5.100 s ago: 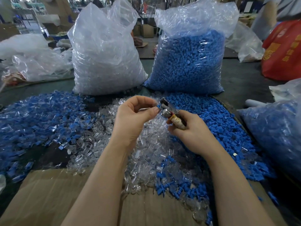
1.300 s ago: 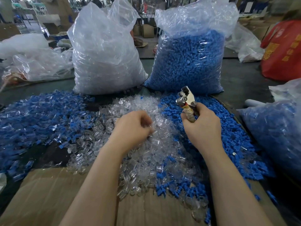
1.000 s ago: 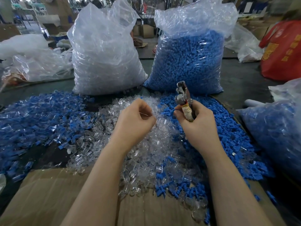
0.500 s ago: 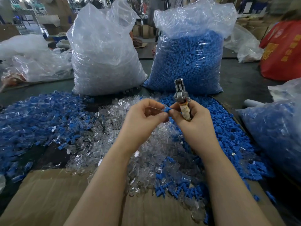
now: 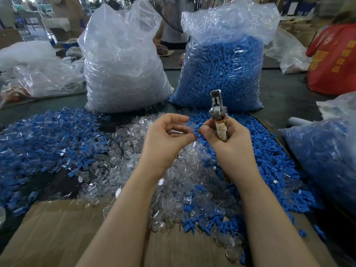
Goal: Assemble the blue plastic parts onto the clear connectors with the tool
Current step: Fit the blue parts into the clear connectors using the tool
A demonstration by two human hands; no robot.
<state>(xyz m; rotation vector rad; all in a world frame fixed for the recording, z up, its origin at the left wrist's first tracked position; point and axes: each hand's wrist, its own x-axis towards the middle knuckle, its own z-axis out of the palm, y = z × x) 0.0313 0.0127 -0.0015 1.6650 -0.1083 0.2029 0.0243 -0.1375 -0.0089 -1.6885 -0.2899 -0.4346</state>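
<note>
My left hand [image 5: 165, 137] pinches a clear connector [image 5: 189, 130] between thumb and fingers above the heap. A small blue part [image 5: 198, 128] sits pinched between my right thumb and forefinger, touching the clear connector. My right hand [image 5: 229, 143] also grips the metal tool [image 5: 217, 110], its taped handle in my palm and its jaws pointing up. A heap of clear connectors [image 5: 123, 162] lies below my hands, loose blue parts [image 5: 265, 166] to its right.
Assembled blue-and-clear pieces [image 5: 42, 135] spread at the left. A tall bag of clear parts [image 5: 123, 60] and a bag of blue parts [image 5: 223, 70] stand behind. Another blue-filled bag [image 5: 327, 158] lies at the right. Cardboard [image 5: 57, 232] covers the near edge. A red bag [image 5: 335, 60] sits far right.
My left hand lifted from the clear heap with a connector and met my right hand. The right hand swung the tool upright and brought a blue part to the connector.
</note>
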